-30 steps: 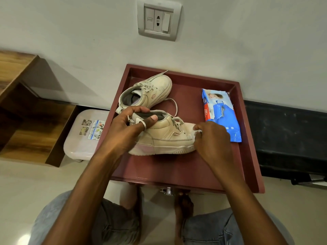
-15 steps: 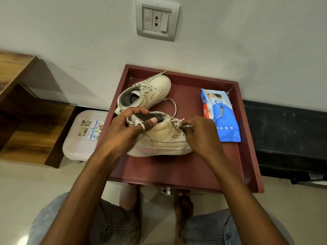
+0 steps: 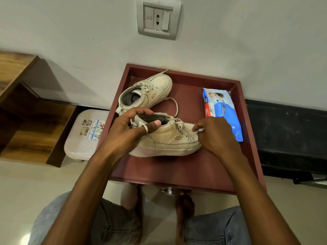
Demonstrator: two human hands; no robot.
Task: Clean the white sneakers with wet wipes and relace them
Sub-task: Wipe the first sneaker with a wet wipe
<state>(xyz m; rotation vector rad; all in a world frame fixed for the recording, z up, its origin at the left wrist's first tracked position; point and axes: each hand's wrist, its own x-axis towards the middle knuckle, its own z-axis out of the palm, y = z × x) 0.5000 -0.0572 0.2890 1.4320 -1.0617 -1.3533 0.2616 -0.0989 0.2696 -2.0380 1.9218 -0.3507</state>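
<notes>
Two off-white sneakers lie in a dark red open drawer (image 3: pixel 185 170). The near sneaker (image 3: pixel 169 140) stands on its sole, toe to the right. My left hand (image 3: pixel 129 133) grips its heel collar, thumb across the opening. My right hand (image 3: pixel 214 137) presses a small white wet wipe (image 3: pixel 200 130) against the toe, fingers closed on it. The far sneaker (image 3: pixel 150 92) rests behind, laced, with a loose lace trailing right. A blue wet wipes pack (image 3: pixel 223 112) lies at the drawer's right side.
A wall with a switch-and-socket plate (image 3: pixel 158 20) rises behind the drawer. A pale plastic stool (image 3: pixel 85 137) and a wooden shelf unit (image 3: pixel 26 121) are to the left. A black bench (image 3: pixel 286 138) is on the right. My knees in jeans sit below the drawer.
My right hand slid with the wipe from the toe up to the laces, then back toward the toe. My left hand kept its hold on the heel.
</notes>
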